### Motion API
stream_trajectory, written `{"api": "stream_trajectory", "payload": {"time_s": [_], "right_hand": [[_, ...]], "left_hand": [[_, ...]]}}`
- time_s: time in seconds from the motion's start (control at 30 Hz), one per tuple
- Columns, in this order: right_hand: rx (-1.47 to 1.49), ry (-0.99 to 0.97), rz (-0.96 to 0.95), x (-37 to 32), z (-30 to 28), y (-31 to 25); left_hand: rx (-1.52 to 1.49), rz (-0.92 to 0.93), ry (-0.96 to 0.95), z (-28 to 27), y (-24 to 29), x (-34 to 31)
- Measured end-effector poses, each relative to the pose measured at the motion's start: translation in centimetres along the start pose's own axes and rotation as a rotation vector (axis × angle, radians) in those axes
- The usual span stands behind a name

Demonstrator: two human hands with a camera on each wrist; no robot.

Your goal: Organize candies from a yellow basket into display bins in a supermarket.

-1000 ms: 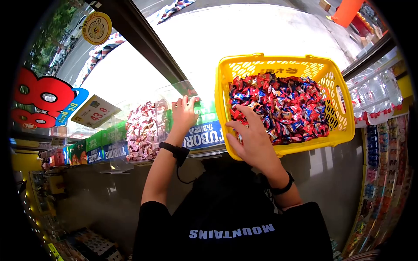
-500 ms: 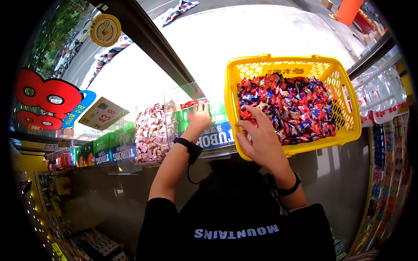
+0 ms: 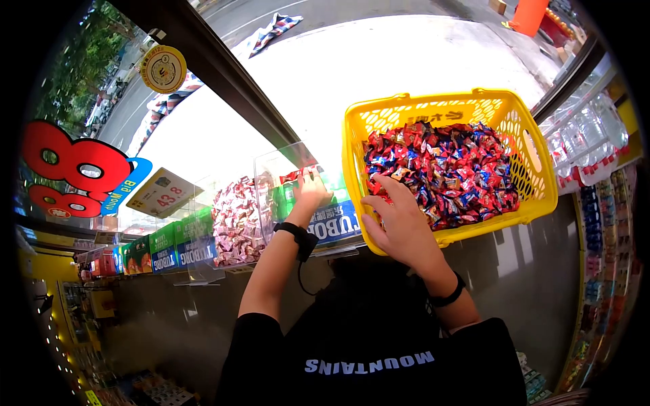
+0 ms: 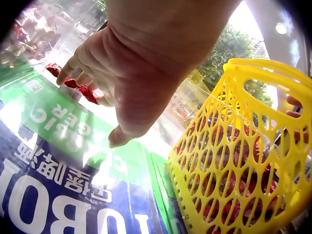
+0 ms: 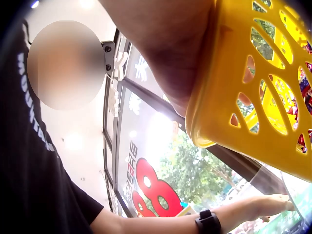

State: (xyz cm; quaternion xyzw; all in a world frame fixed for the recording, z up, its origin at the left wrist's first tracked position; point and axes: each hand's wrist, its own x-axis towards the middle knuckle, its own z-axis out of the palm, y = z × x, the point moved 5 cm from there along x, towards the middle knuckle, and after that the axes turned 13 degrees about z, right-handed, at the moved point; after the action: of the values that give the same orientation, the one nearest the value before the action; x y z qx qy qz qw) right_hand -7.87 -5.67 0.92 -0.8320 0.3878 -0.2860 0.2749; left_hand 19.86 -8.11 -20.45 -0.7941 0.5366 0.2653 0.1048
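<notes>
In the head view my left hand (image 3: 311, 192) reaches into a clear plastic bin, over a green and blue TUBORG box (image 3: 335, 223). Its fingers stretch forward, and in the left wrist view their tips are right at a few red-wrapped candies (image 4: 88, 94) lying on the box's far edge. The thumb points down, apart from the fingers. My right hand (image 3: 403, 227) hangs over the near left corner of a yellow basket (image 3: 447, 238), fingers spread and nothing pinched between them. Red and blue wrapped candies (image 3: 443, 172) fill the basket's lower part.
Left of the bin, behind a clear divider, lies a heap of pink-wrapped candies (image 3: 237, 220). More TUBORG boxes (image 3: 195, 245) line the shelf further left, below a price sign (image 3: 164, 194). Bottled water (image 3: 586, 145) and stocked shelves (image 3: 602, 264) stand on the right.
My left hand has shifted slightly right within the bin, and red candies now show at the left of its fingers. My right hand stays at the basket corner. The head view has shifted slightly.
</notes>
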Motion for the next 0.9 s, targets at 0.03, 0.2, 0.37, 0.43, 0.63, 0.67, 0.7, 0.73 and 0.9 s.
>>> {"api": "stream_trajectory", "payload": {"time_s": [0.03,0.2,0.37,0.43,0.63,0.67,0.7,0.73,0.9], "right_hand": [[0.001,-0.002,-0.006,-0.2,0.0,0.0],[0.029,0.013,-0.030,-0.4,0.1,0.2],[-0.010,0.046,-0.084,-0.3,0.1,0.0],[-0.023,0.047,-0.092,-0.5,0.1,-0.2],[-0.046,0.057,-0.157,-0.6,0.0,-0.3],[-0.052,0.061,-0.171,-0.7,-0.2,-0.3],[-0.048,0.076,-0.175,-0.9,-0.6,-0.5],[-0.075,0.080,-0.182,-1.2,-1.2,-0.3],[-0.199,0.106,-0.139,-3.2,-5.7,2.1]], "left_hand": [[-0.004,0.004,0.005,-0.2,0.1,-0.1],[0.090,0.038,0.153,1.5,-1.7,2.1],[0.059,0.301,0.539,-4.9,1.0,-4.7],[-0.009,0.455,0.842,-7.6,2.7,-8.6],[-0.254,0.636,1.053,-12.9,8.2,-16.4],[-0.251,0.675,1.039,-12.9,9.3,-17.3],[-0.297,0.724,1.004,-12.4,10.3,-17.7],[-0.253,0.748,0.978,-12.2,11.4,-18.4],[-0.205,0.812,0.925,-11.0,15.7,-21.1]]}}
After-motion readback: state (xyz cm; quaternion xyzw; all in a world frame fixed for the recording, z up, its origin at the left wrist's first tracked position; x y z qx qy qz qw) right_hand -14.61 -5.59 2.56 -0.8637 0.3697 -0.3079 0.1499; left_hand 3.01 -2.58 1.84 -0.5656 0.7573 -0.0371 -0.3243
